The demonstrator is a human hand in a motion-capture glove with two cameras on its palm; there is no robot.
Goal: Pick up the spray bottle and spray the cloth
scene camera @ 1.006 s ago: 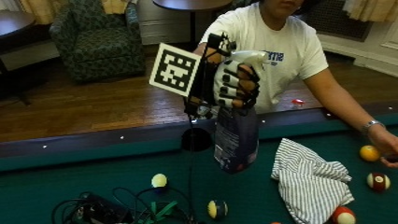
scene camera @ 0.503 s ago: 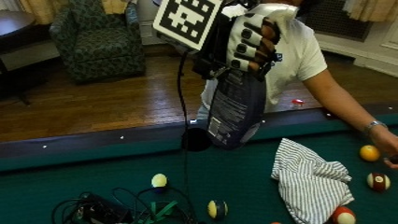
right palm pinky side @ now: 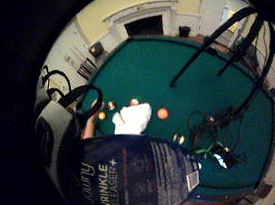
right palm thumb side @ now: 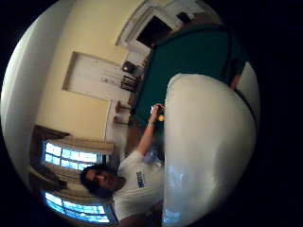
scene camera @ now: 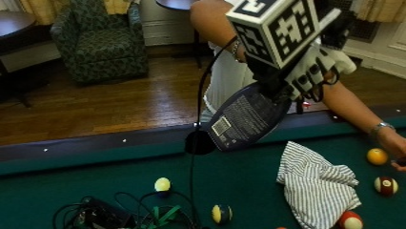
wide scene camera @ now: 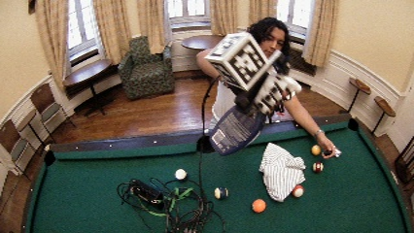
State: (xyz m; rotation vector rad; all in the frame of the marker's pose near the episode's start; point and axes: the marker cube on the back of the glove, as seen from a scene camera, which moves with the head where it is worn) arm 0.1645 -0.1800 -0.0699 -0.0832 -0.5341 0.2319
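Observation:
My gloved right hand (scene camera: 312,67) grips the neck of a dark blue spray bottle (scene camera: 247,119), holding it in the air above the near rail. The bottle is tilted, its base pointing down toward the left. The wide view shows the same hand (wide scene camera: 276,92) and bottle (wide scene camera: 235,130). A striped white cloth (scene camera: 320,188) lies crumpled on the green felt, below and right of the bottle. In the little finger side view the bottle's label (right palm pinky side: 138,178) is close to the palm, with the cloth (right palm pinky side: 133,118) far beyond. A white rounded surface (right palm thumb side: 208,146) fills the thumb side view.
Billiard balls lie around the cloth: orange (scene camera: 377,156), striped red (scene camera: 384,185), another (scene camera: 350,220). A yellow ball (scene camera: 162,184) and a tangle of cables (scene camera: 120,214) lie on the left. The bare left hand (scene camera: 393,145) rests on the felt. The wooden rail (scene camera: 95,148) borders the table.
The hand has lifted the bottle higher and moved it right. The bottle has gone from hanging near upright to tilted, base swung left. The cloth has not moved.

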